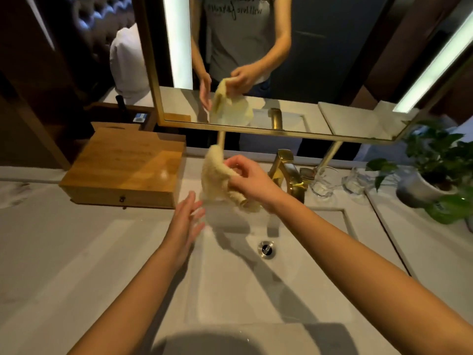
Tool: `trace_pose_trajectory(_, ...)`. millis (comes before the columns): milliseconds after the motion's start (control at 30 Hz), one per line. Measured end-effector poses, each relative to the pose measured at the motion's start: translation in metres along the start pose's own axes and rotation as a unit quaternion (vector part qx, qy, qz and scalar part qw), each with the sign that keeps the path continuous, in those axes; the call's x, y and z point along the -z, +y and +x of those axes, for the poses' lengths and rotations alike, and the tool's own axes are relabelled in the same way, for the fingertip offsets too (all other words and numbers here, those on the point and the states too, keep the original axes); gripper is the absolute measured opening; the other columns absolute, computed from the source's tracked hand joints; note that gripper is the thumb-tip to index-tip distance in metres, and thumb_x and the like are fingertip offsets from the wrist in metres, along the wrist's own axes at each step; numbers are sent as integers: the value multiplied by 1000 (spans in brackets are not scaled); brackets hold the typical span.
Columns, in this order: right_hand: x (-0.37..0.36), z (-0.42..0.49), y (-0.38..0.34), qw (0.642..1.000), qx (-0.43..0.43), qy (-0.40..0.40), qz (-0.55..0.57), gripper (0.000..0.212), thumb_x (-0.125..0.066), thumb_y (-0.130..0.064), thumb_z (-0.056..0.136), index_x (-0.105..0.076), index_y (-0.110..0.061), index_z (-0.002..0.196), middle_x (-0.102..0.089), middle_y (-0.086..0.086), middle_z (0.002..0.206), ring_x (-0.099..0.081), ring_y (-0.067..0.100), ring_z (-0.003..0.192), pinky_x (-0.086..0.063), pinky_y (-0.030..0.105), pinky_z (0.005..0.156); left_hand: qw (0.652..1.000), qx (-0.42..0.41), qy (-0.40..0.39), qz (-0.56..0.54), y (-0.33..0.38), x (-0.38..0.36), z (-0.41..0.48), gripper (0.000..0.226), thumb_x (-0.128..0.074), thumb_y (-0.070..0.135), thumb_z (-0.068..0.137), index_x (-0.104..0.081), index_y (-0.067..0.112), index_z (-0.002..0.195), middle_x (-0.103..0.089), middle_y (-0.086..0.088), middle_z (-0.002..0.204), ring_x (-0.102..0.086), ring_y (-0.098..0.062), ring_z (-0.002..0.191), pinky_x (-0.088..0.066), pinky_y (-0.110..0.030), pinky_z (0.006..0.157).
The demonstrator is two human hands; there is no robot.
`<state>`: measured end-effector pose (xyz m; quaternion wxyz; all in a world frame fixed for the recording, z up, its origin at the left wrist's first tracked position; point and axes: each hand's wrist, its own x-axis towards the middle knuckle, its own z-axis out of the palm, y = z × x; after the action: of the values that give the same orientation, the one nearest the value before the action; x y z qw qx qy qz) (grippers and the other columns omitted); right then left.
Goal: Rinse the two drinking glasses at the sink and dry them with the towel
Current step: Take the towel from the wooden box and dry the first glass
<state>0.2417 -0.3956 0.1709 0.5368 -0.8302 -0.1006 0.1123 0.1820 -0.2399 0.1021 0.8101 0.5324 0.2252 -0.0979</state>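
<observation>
My right hand (249, 179) grips a pale yellow towel (217, 175) above the back of the sink (320, 278); the cloth hangs bunched below my fingers. My left hand (185, 221) is held flat with straight fingers just below and left of the towel, apart from it. Two clear drinking glasses stand on the counter right of the faucet: one (323, 181) close to it, the other (357, 180) further right by the plant.
A gold faucet (286, 172) stands behind the basin, with the drain (267, 248) below it. A wooden box (125, 167) sits on the counter at left. A potted plant (432, 175) is at the far right. The mirror (281, 60) hangs over the counter.
</observation>
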Motion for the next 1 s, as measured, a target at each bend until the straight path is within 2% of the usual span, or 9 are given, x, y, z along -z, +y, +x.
trace_pose_trajectory(100,5,-32,1,987,88,-81,-105,27,-56,2,86,-60,-5,112,-59,-6,100,-57,-4,80,-52,16,72,971,87,-96,-201,-5,-38,-16,70,-41,65,85,-53,11,128,-62,-11,124,-55,-29,119,-37,-48,105)
trace_pose_trajectory(200,9,-65,17,979,87,-124,-139,34,-54,-3,79,-61,-19,108,-61,-6,99,-63,11,85,-57,35,75,958,121,-90,-245,-19,-72,-26,56,-47,57,87,-71,7,93,-74,-15,86,-64,-28,97,-47,-43,91)
trace_pose_trajectory(267,20,-85,35,979,64,-122,-149,36,-58,-5,79,-59,-22,111,-58,-11,91,-59,8,73,-53,30,62,956,143,-74,-245,-36,-90,-28,46,-49,46,90,-71,6,95,-73,-13,75,-66,-26,87,-49,-40,80)
trace_pose_trajectory(367,45,-114,68,987,21,-95,-130,37,-64,-8,82,-59,-18,117,-55,-10,87,-54,10,69,-45,23,61,945,199,-59,-252,-60,-110,-24,45,-49,36,93,-54,5,125,-69,-18,97,-65,-31,90,-49,-44,79)
trace_pose_trajectory(467,72,-141,105,995,-38,-79,-42,33,-64,-8,83,-61,-17,114,-63,-1,103,-59,24,73,-52,33,68,933,254,-77,-241,-84,-127,-17,53,-45,39,94,-44,6,136,-57,-21,124,-55,-36,111,-44,-51,86)
trace_pose_trajectory(533,92,-150,130,997,-64,-47,1,26,-63,-4,86,-63,-11,111,-65,0,98,-58,19,70,-50,23,64,924,288,-97,-234,-99,-140,-14,59,-45,44,92,-42,8,138,-49,-23,136,-46,-39,124,-37,-54,99)
trace_pose_trajectory(633,125,-151,165,994,-88,60,22,18,-60,-1,87,-65,-7,103,-66,-1,94,-59,14,75,-46,14,65,917,297,-72,-255,-114,-161,-14,57,-46,41,92,-43,7,138,-49,-24,136,-46,-40,125,-38,-52,102)
trace_pose_trajectory(800,172,-125,215,961,-170,208,61,24,-67,-8,85,-61,-13,108,-63,5,110,-61,18,96,-53,26,81,932,280,-66,-222,-127,-188,-12,43,-50,30,93,-50,4,128,-60,-23,115,-57,-40,101,-55,-54,69)
trace_pose_trajectory(1000,200,-62,239,957,-194,210,52,61,-75,-19,83,-44,-11,135,-52,6,131,-52,19,112,-44,28,91,939,300,-30,-164,-139,-206,-8,43,-48,20,95,-41,3,135,-56,-26,122,-55,-41,99,-39,-54,91)
